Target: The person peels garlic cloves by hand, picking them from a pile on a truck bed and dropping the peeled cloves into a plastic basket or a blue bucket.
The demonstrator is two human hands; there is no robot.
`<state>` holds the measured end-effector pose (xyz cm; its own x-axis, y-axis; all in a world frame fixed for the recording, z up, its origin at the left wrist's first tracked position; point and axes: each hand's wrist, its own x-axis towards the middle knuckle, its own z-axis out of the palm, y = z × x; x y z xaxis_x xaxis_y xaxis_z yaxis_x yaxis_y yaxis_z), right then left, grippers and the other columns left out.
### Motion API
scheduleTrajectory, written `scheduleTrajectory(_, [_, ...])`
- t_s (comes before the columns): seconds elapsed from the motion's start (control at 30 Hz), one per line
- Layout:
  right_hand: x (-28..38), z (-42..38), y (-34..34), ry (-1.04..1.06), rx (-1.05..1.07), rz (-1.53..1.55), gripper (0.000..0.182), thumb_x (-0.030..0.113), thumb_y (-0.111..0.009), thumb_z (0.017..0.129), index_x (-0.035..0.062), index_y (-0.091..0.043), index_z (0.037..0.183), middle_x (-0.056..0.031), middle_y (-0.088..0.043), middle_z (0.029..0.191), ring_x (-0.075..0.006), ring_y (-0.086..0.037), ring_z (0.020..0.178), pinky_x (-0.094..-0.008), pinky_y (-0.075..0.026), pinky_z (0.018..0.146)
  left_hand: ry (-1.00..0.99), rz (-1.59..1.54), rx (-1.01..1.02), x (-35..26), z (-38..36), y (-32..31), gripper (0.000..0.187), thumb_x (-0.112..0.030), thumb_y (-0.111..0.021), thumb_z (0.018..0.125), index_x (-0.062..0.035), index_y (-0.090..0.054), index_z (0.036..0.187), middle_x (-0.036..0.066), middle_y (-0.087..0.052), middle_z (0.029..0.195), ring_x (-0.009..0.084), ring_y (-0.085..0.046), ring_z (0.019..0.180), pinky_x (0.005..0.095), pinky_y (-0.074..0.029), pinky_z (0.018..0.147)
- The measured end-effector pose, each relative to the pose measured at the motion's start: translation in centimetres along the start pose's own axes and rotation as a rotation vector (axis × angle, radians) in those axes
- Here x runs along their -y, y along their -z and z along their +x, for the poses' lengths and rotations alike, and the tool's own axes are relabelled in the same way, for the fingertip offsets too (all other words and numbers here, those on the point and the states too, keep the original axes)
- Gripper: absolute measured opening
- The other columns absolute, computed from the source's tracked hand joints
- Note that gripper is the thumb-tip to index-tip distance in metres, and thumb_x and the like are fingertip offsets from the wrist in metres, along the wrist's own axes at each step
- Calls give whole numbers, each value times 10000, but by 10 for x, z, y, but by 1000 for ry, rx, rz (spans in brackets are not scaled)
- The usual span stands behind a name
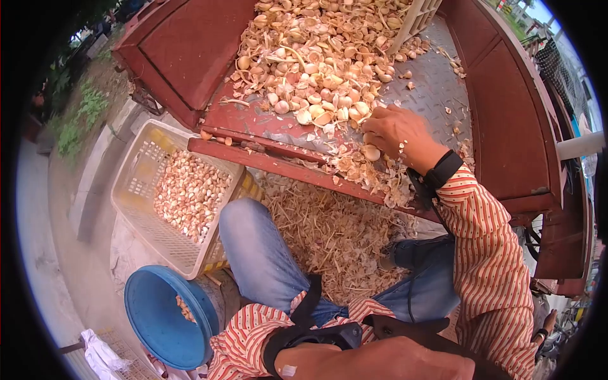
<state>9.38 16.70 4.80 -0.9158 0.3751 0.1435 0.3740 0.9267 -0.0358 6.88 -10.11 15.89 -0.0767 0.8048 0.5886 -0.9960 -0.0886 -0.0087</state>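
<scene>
My right hand (pixel 396 132), with a black band on its wrist, reaches onto the cart bed at the near edge of a pile of garlic (pixel 316 76). Its fingers curl downward among the bulbs, and what they hold, if anything, is hidden. Just below the fingers lies a pale garlic bulb (pixel 371 152) with loose skins around it. Close to the camera, my left hand (pixel 418 360) crosses the bottom of the view in front of my body. Its fingers cannot be made out.
The red metal cart (pixel 506 120) has raised side panels. A cream plastic crate (pixel 136 190) holds many separated cloves, with a blue basin (pixel 161 316) containing a few pieces beside it. Skins and stalks (pixel 329 234) cover the ground between my knees. A pale slatted object (pixel 415 22) stands in the pile.
</scene>
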Motion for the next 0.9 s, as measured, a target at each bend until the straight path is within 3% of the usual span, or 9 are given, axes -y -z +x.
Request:
scheduleTrajectory(0.13, [2,13,-7,74,45,-45,129,158,-615,712,80,-578,807,-70,-546,784,-264,-554,796,-386,-455,669,-119,434,59,-22,5,17,172,25,-591,835,90,-582,994,121,-575,845,178,-564,600,254,-423,490])
scheduleTrajectory(0.2, [3,15,-6,89,42,-40,133,156,-609,709,76,-574,809,-75,-543,782,-267,-553,798,-389,-452,669,25,624,-146,-52,4,22,181,-31,-560,871,62,-563,1026,117,-576,895,135,-559,648,226,-444,553])
scheduleTrajectory(0.23, [7,13,-1,52,9,15,130,132,-607,739,65,-578,846,-85,-557,789,-279,-565,789,-380,-454,652,202,674,-375,-69,2,25,194,-88,-534,903,33,-545,1054,114,-583,947,98,-558,712,201,-469,627])
scheduleTrajectory(0.3, [18,5,9,22,-155,254,102,136,-594,764,60,-588,832,-101,-574,770,-292,-577,759,-382,-461,645,55,848,-719,-71,3,61,206,-120,-573,885,18,-539,1034,137,-599,919,116,-587,721,199,-488,601])
scheduleTrajectory(0.33, [27,0,15,12,-237,377,94,138,-588,777,58,-593,825,-109,-583,760,-299,-584,745,-383,-465,641,26,908,-741,-73,2,76,199,-108,-567,888,18,-547,1040,113,-600,912,109,-590,737,201,-495,626])
scheduleTrajectory(0.4, [53,-15,41,-97,-145,829,102,124,-634,777,33,-605,813,-116,-602,752,-284,-586,678,-342,-450,586,-30,1032,-801,-79,-5,105,190,-84,-557,893,19,-563,1053,66,-603,897,96,-596,771,205,-508,676])
scheduleTrajectory(0.47, [63,-30,48,124,-174,843,105,106,-635,770,29,-600,833,-113,-594,749,-293,-588,675,-354,-452,582,-25,1232,-758,-78,-12,120,180,-73,-555,892,14,-566,1049,62,-608,883,94,-597,768,202,-506,669])
scheduleTrajectory(0.7, [72,-49,29,125,-234,576,90,118,-594,762,54,-551,808,-105,-586,741,-313,-596,658,-408,-457,532,20,1695,-607,-71,-17,141,157,-63,-548,893,26,-575,1020,44,-604,871,91,-594,734,210,-512,670])
scheduleTrajectory(0.9, [69,-56,27,18,-281,502,161,181,-611,723,56,-511,730,-114,-558,632,-324,-586,588,-426,-438,481,92,1451,-640,-61,-15,147,133,-33,-554,879,32,-584,991,72,-607,904,107,-612,734,224,-527,645])
